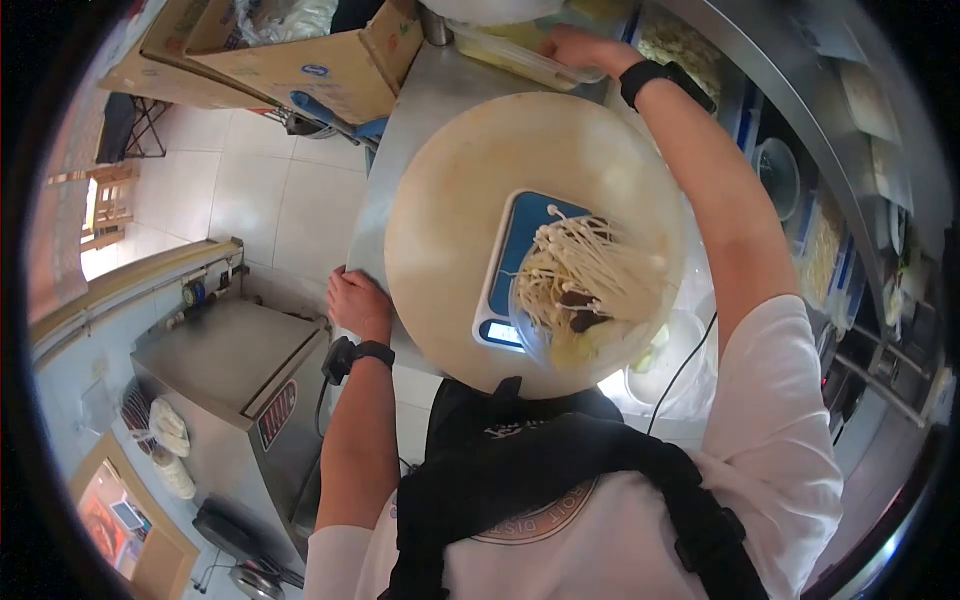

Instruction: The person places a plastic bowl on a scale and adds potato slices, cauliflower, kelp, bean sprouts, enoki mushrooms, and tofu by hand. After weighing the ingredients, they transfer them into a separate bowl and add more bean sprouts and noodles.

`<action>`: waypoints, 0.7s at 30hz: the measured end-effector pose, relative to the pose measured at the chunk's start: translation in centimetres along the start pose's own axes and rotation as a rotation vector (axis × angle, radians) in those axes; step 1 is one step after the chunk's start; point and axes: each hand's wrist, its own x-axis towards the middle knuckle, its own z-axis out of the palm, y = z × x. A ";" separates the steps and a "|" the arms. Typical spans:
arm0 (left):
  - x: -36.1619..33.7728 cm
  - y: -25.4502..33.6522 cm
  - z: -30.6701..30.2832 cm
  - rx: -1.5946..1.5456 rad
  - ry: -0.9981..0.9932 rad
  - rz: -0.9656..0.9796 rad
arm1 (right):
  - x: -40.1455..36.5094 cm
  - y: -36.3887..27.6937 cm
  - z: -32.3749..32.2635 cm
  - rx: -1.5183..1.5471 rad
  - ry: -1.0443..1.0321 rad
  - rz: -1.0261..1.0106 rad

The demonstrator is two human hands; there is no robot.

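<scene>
My left hand (361, 303) rests on the edge of the steel counter (385, 190), its fingers curled over the rim. At the top, my right hand (575, 50) reaches into a clear plastic container (520, 58) with something pale yellow inside; its fingertips are hidden. Between my arms lies a large round cutting board (450, 180). A blue and white kitchen scale (497, 290) with a lit display sits on it. The scale bears a clear bowl (530, 340) heaped with enoki mushrooms (580, 250), dark pieces and pale leafy pieces.
Cardboard boxes (310, 70) stand at the upper left. Food containers (680, 45) line the right side beside a metal rail (800, 95). A black cable (683, 372) runs right of the board. A steel cabinet (225, 350) is at the lower left.
</scene>
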 end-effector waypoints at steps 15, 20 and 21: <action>0.0 -0.6 -0.6 -0.045 -0.189 0.003 | -36.1 -5.4 -0.8 0.330 0.595 0.203; 0.0 -1.0 -0.7 -0.012 -0.276 0.013 | -48.8 -6.2 13.0 0.519 0.458 0.637; -0.3 -0.3 -1.7 -0.009 -0.317 0.019 | -49.3 -7.4 14.4 0.446 0.385 0.682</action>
